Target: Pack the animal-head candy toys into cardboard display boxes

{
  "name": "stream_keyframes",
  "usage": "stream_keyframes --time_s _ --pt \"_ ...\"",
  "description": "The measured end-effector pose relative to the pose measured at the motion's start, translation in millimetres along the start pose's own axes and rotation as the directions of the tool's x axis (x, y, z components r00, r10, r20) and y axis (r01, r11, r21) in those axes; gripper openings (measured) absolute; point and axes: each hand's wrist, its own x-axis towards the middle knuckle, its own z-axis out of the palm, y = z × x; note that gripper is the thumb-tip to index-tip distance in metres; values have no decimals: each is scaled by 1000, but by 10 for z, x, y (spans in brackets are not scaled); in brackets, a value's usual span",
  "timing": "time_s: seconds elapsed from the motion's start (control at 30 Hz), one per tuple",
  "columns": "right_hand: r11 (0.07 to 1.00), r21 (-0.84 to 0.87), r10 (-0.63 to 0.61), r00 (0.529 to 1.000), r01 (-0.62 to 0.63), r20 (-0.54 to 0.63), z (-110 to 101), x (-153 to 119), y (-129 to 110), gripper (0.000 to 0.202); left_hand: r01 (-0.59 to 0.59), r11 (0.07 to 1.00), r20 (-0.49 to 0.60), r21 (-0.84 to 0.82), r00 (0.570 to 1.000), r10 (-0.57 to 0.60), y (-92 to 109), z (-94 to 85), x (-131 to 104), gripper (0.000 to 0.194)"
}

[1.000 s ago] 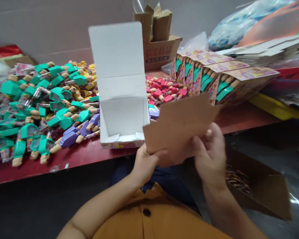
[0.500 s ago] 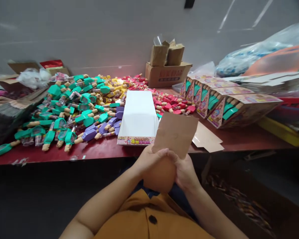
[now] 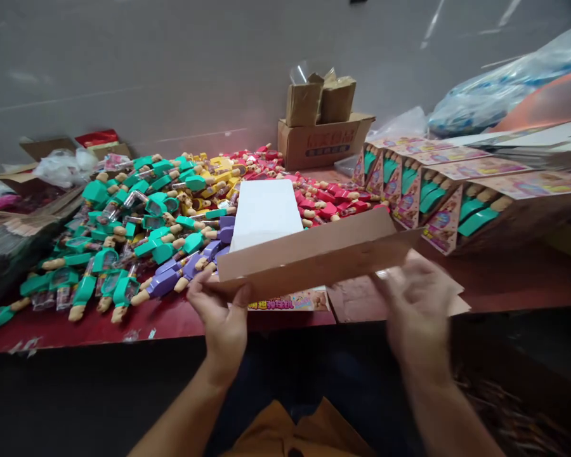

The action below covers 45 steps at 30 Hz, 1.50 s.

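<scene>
A long piece of folded brown cardboard point(image 3: 309, 254) is held up over the front of a white display box point(image 3: 266, 206), hiding part of it. My left hand point(image 3: 221, 320) grips its left end, thumb on the near side. At the right end is my right hand point(image 3: 419, 317), smeared by motion, with its thumb against the cardboard's lower edge. The box's printed front edge point(image 3: 285, 301) shows below the cardboard. Beneath my right hand lies a flat pale card sheet point(image 3: 450, 289).
Left of the box are heaped green toys point(image 3: 155, 203), purple toys point(image 3: 164, 279), yellow toys point(image 3: 214, 181) and red toys point(image 3: 333, 197). Filled display boxes point(image 3: 514, 168) stand in a row at right. A brown carton point(image 3: 323, 143) sits at the back against the grey wall.
The cardboard was upright and close to my body; now it is stretched lengthwise above the white box. My hands have moved apart to its two ends.
</scene>
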Motion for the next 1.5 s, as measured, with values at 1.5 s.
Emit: stream_keyframes --time_s 1.5 --pt "459 -256 -239 395 851 887 265 -249 216 21 -694 563 879 448 458 -134 -158 -294 158 28"
